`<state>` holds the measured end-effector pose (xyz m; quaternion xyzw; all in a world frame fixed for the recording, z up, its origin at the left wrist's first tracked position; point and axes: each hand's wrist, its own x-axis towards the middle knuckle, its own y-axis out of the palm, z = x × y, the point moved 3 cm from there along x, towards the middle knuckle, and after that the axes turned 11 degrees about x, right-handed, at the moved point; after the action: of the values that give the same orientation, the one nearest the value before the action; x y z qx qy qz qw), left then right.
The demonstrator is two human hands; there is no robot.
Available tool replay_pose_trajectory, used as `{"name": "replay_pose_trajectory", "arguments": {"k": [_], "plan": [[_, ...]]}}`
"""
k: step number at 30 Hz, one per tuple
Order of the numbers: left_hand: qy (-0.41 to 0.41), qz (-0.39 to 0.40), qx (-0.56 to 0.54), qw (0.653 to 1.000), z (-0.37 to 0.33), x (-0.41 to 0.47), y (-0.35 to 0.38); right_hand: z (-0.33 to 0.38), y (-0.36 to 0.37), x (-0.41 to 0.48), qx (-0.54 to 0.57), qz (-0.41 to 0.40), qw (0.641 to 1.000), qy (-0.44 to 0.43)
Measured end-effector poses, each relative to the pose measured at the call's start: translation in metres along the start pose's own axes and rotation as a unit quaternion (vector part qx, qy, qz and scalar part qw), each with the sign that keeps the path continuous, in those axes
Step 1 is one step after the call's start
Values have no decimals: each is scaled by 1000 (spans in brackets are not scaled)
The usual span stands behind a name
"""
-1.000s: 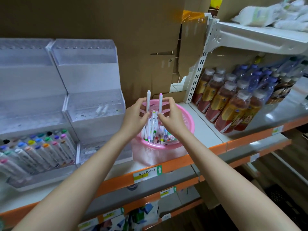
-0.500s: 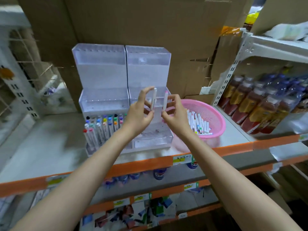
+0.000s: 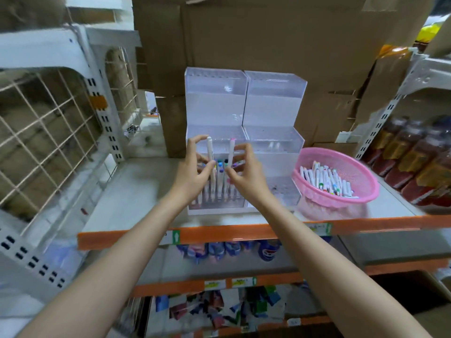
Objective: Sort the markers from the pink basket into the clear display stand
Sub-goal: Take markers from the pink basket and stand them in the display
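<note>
Left hand (image 3: pixel 192 178) pinches white marker (image 3: pixel 210 154), right hand (image 3: pixel 245 178) pink-tipped marker (image 3: pixel 231 150), shelf tags (image 3: pixel 319 228) unreadable

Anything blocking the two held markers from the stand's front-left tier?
Nothing separate shows. The left hand pinches a white-capped marker, the right hand a pink-capped marker, both upright over the clear display stand's front-left tier. Standing markers already crowd it; the hands hide any free slots.

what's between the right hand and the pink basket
In the head view, the basket-side section of the clear display stand stands between the right hand, which pinches a pink-capped marker, and the pink basket.
</note>
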<state>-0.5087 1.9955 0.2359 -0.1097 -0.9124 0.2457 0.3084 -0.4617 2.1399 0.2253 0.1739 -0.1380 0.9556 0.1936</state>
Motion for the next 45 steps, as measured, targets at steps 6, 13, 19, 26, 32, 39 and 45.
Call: {"name": "replay_pose_trajectory", "arguments": {"k": [6,13,19,26,32,39,45], "plan": [[5,-6,-39,999,2,-4,-9,12,24,0,-19,28,999,-35],[25,-16,-31,999,6,2,-13,15,25,0,-49,17,996,-72],[40,-7,3,999,3,5,-11,13,21,-2,-57,-8,995,-82],[28,-19,-5,999,11,0,-11,13,23,-5,-52,-9,995,-82],[29,-39,26,999,12,-2,-12,7,27,-6,-74,-12,993,-93],[30,-23,21,999,8,-4,-7,4,28,-8,-82,0,993,-82],[47,-22,52,997,14,-7,-6,5,27,-10,-90,4,992,-83]]}}
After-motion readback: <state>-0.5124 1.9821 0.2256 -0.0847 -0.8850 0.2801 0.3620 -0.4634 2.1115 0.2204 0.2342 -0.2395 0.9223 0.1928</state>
